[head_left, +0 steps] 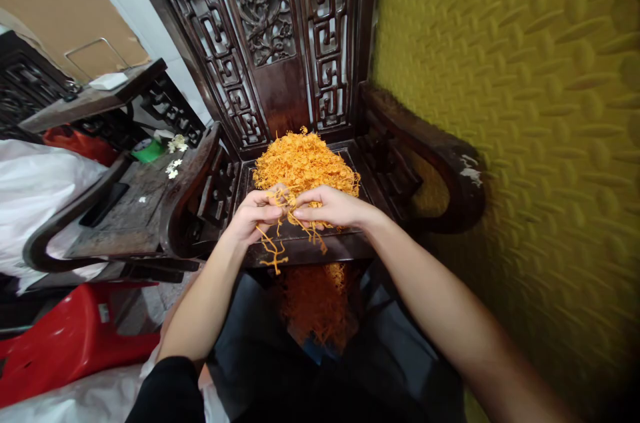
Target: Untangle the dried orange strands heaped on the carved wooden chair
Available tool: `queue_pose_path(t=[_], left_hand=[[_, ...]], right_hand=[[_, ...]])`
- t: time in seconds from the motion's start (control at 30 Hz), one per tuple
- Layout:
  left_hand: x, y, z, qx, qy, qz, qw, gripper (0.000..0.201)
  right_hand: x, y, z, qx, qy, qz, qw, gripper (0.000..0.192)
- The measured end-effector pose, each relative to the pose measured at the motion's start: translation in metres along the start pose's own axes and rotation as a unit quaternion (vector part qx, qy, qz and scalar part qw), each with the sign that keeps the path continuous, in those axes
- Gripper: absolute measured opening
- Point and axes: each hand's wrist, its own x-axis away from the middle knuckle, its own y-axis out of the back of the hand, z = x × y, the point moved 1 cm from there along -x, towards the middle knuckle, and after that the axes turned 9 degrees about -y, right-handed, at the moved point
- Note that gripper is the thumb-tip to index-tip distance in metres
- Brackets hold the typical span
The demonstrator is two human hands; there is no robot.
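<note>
A heap of thin orange strands [303,159] lies on the seat of a dark carved wooden chair [320,246]. My left hand [255,213] and my right hand [330,205] meet at the front of the heap, fingertips almost touching. Both pinch a small clump of orange strands [274,251] that dangles over the seat's front edge. More orange strands [315,306] lie lower down, below the seat edge and between my knees.
A yellow embossed wall [525,109] stands close on the right. A dark wooden side table [130,209] to the left carries white flowers [173,166] and a green object [149,151]. A red plastic stool [65,336] and white bags [35,189] sit lower left.
</note>
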Motion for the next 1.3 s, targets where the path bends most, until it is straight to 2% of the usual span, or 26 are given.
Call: queue_pose_path(t=[0.07, 0.23, 0.4, 0.47, 0.53, 0.6, 0.7, 0.77, 0.87, 1.0, 1.03, 1.13, 1.17, 1.2, 1.23, 1.3], left_hand=[[0.001, 0.001, -0.001, 0.011, -0.013, -0.004, 1.000, 0.032], [0.004, 0.001, -0.004, 0.023, -0.035, -0.001, 0.999, 0.031], [0.005, -0.002, -0.005, 0.006, -0.049, 0.010, 0.999, 0.028], [0.005, -0.002, -0.006, -0.001, -0.051, 0.019, 0.999, 0.027], [0.007, -0.001, -0.007, -0.006, -0.048, 0.028, 0.998, 0.027], [0.010, -0.001, -0.008, -0.009, -0.041, 0.025, 0.999, 0.028], [0.012, -0.007, -0.007, -0.024, -0.007, -0.003, 1.000, 0.032], [0.010, -0.014, -0.005, -0.033, 0.028, -0.020, 0.999, 0.033], [0.003, -0.023, -0.001, -0.024, 0.049, -0.036, 0.998, 0.036], [0.001, -0.021, -0.004, -0.013, 0.050, -0.042, 0.998, 0.035], [0.003, -0.017, -0.006, -0.016, 0.049, -0.038, 0.998, 0.034], [0.010, -0.005, -0.016, -0.020, 0.013, -0.037, 0.999, 0.031], [0.012, -0.001, -0.018, -0.015, -0.001, -0.040, 0.999, 0.030], [0.012, 0.002, -0.018, -0.007, -0.010, -0.043, 0.999, 0.030], [0.012, 0.004, -0.017, 0.005, -0.008, -0.044, 0.999, 0.030], [0.010, 0.005, -0.011, 0.028, 0.017, -0.035, 0.999, 0.030]], right_hand=[[0.000, -0.001, -0.002, -0.037, -0.005, 0.016, 0.999, 0.037], [-0.003, -0.003, -0.006, -0.067, -0.033, 0.003, 0.997, 0.036], [-0.004, -0.016, 0.000, -0.085, -0.026, 0.019, 0.996, 0.034], [-0.006, -0.020, 0.001, -0.094, -0.033, 0.003, 0.995, 0.034], [-0.010, -0.019, 0.000, -0.129, -0.032, -0.059, 0.989, 0.032], [-0.012, -0.011, -0.003, -0.174, -0.005, -0.174, 0.969, 0.031], [-0.011, 0.006, -0.004, -0.178, 0.048, -0.363, 0.913, 0.030], [-0.009, 0.013, -0.003, -0.148, 0.064, -0.450, 0.879, 0.027], [-0.009, 0.014, -0.001, -0.101, 0.083, -0.519, 0.845, 0.026], [-0.008, 0.027, -0.003, -0.063, 0.117, -0.543, 0.829, 0.023], [-0.006, 0.036, -0.006, -0.081, 0.117, -0.562, 0.815, 0.022], [0.006, 0.066, -0.015, -0.198, 0.106, -0.639, 0.736, 0.025], [0.011, 0.073, -0.016, -0.239, 0.102, -0.632, 0.730, 0.028], [0.014, 0.076, -0.016, -0.276, 0.092, -0.589, 0.754, 0.032], [0.017, 0.076, -0.015, -0.305, 0.081, -0.528, 0.789, 0.035], [0.020, 0.065, -0.010, -0.338, 0.071, -0.393, 0.852, 0.040]])
